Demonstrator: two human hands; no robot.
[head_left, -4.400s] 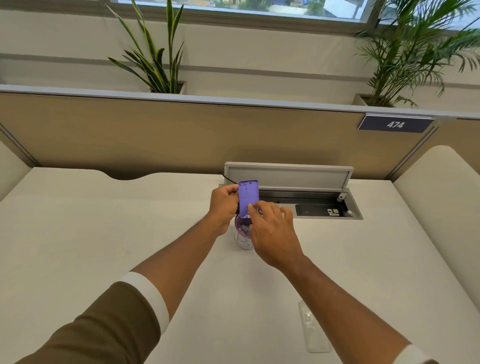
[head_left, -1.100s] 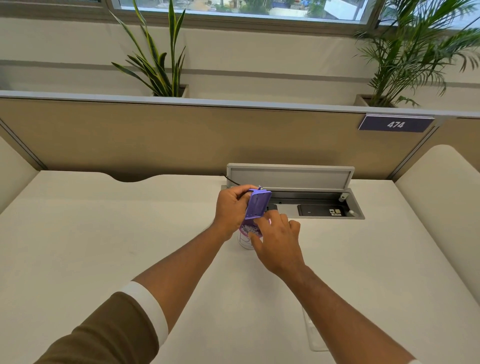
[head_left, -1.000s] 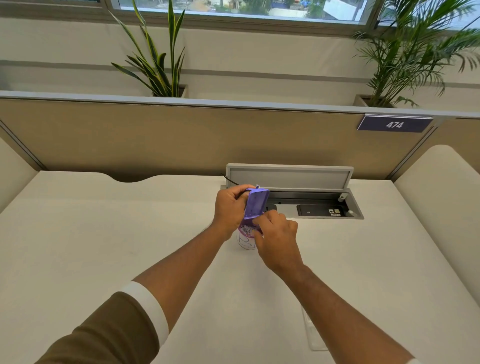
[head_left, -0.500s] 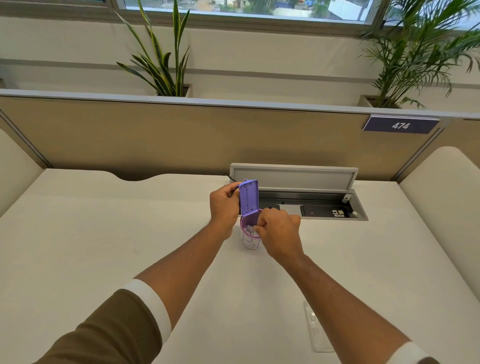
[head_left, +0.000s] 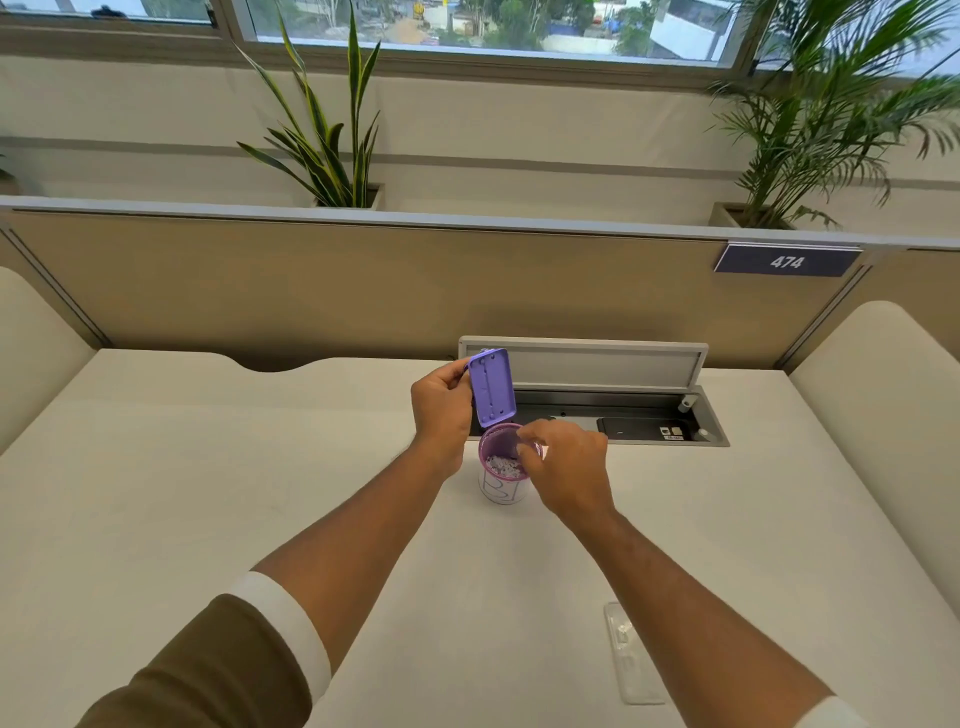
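My left hand (head_left: 441, 410) grips the purple case (head_left: 492, 387) upright just above the cup (head_left: 501, 488) at mid-desk (head_left: 208, 467). My right hand (head_left: 566, 467) dips curled fingers into the cup; I cannot tell if they pinch anything. Pieces (head_left: 504, 464) lie inside, so I judge the work partway done.

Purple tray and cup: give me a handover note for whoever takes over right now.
Left hand grips the purple tray upright, close to the cup. Right hand hangs over the cup, fingertips curled at its mouth; whether they pinch anything is unclear. Done: small pale bits lie in the cup, which stands on the table. A clear plastic strip lies by the right forearm. Likely left: finish emptying the tray.
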